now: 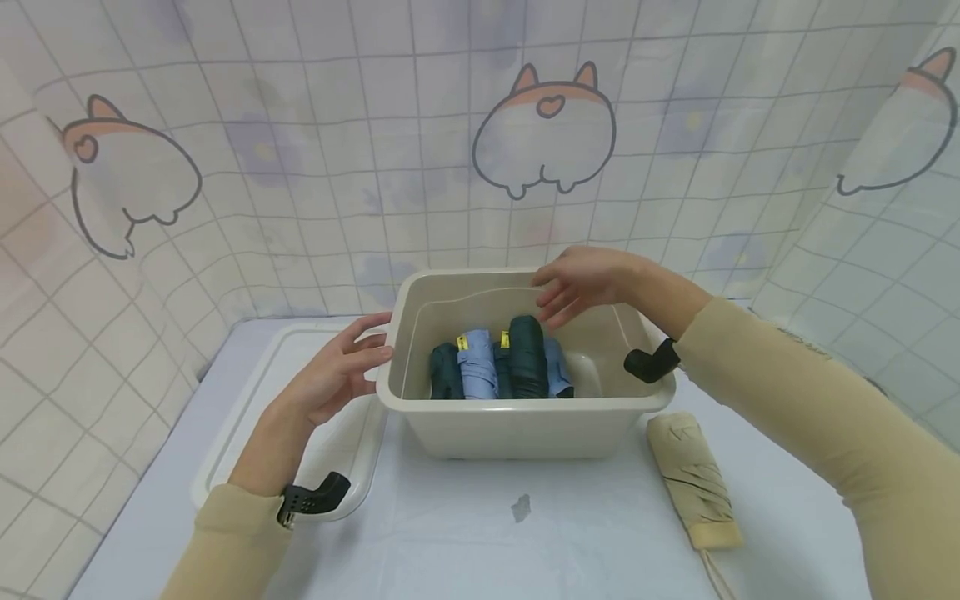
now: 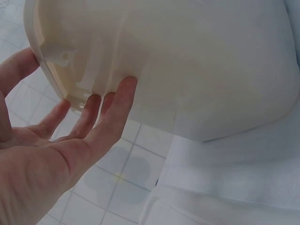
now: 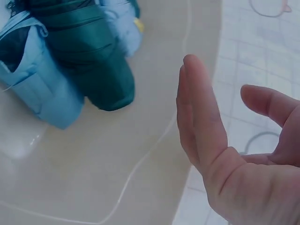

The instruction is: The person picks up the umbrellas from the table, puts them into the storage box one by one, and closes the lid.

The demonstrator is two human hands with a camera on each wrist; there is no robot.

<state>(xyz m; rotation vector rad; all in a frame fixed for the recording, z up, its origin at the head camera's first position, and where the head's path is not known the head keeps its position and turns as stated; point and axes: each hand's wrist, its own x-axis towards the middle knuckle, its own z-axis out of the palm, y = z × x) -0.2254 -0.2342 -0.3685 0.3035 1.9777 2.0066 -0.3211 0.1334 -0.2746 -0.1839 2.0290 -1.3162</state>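
Rolled umbrellas: five bundles stand side by side in the bin in front of you, most of them left of its middle.
Row order: from your left, a dark green umbrella, a light blue umbrella, a narrow dark green one, a larger dark green umbrella and a blue umbrella at the right end.
Yellow tags: two small ones show near the tops of bundles in the row.
Cream bin: it sits upright and uncovered on the table, with bare floor to the right of the row.
Your right hand: it hovers over the back right part of the bin, fingers extended, thumb well apart, holding nothing; your right wrist view shows a gap between it and the umbrellas.
Your left hand: loosely spread at the bin's left end, fingertips touching its rim and outer wall without closing round it.
Beige umbrella: lies on the table to the right of the bin, cord end towards you.
White lid: flat on the table at the left, partly under your left arm.
Table: covered in white cloth, with a grey patch in front of the bin.
Curtain: printed with cartoon corgi rears, behind everything.
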